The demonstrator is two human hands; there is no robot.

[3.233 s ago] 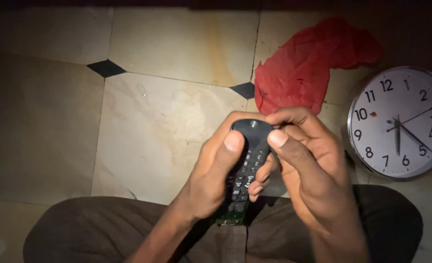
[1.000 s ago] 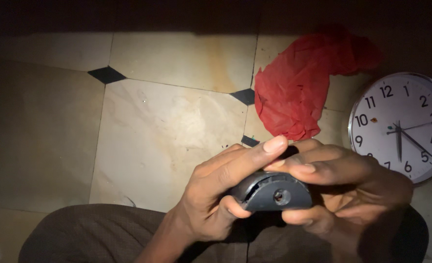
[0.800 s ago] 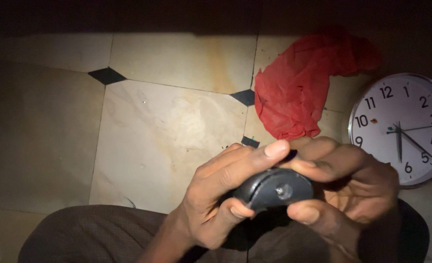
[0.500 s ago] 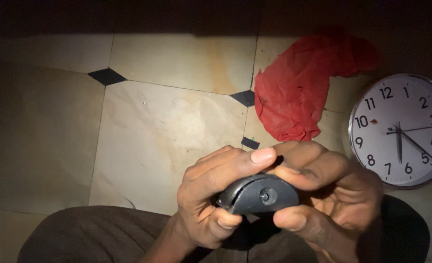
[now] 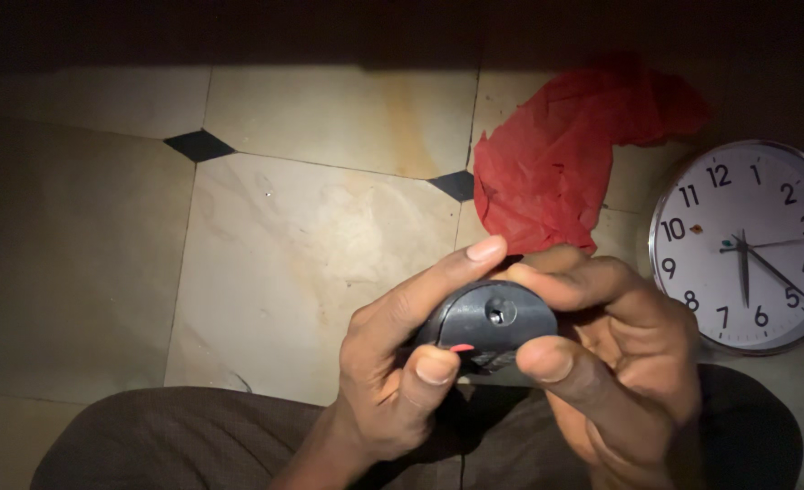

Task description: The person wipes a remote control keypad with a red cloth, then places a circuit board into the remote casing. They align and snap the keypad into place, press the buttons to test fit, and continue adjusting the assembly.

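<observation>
Both hands hold a dark remote control (image 5: 495,324) above my lap, its rounded end turned toward the camera. That end shows a small round emitter and, just below it, a red button. My left hand (image 5: 400,372) grips the remote from the left, index finger stretched over its top and thumb near the red button. On the right side, my right hand (image 5: 615,363) wraps around it with the thumb pressed on the lower front edge. The rest of the remote's body is hidden behind my fingers.
A crumpled red cloth (image 5: 565,163) lies on the beige tiled floor (image 5: 284,245) beyond my hands. A round white wall clock (image 5: 747,245) with a silver rim lies face up at the right. My legs in dark brown trousers (image 5: 184,440) fill the bottom edge.
The remote, earlier held lengthwise with its buttons facing up, has been tipped so its end faces the camera. In the last second it shifted slightly and the red button came into view.
</observation>
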